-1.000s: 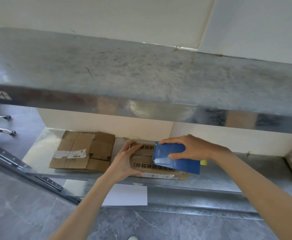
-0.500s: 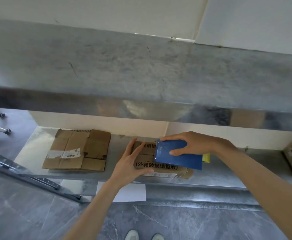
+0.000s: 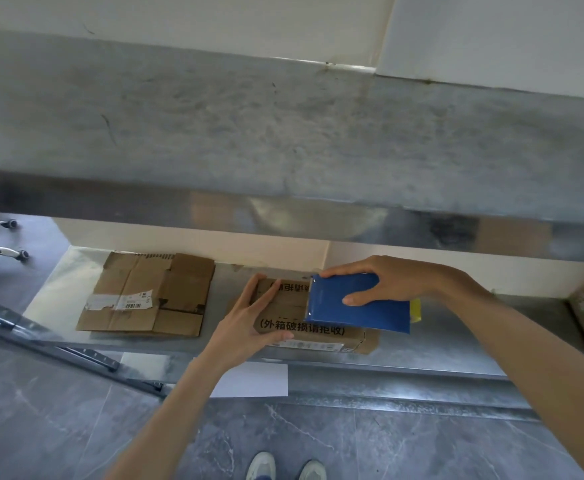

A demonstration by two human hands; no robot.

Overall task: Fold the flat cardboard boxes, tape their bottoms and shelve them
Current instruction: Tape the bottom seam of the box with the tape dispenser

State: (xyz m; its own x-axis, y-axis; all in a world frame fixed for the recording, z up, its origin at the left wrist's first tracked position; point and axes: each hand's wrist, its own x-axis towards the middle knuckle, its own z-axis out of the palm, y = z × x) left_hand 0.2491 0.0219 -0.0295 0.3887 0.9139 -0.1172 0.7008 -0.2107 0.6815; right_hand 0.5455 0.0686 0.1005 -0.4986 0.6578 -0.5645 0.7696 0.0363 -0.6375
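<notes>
left hand [image 3: 245,327] gripping printed box [image 3: 304,327], right hand [image 3: 398,282] holding blue pack [image 3: 356,308]

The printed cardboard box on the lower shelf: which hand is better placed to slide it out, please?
Probably left: the left hand holds the printed box at its left end; the right hand grips a blue tool over it.

Stockroom/packing area, prob: steel shelving [image 3: 456,344], flat cardboard boxes [image 3: 145,296] w/ shipping labels, grey tiled floor [image 3: 387,445]

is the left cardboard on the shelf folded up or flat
Flat: the left cardboard lies spread on the shelf, flaps level, no walls standing.
</notes>
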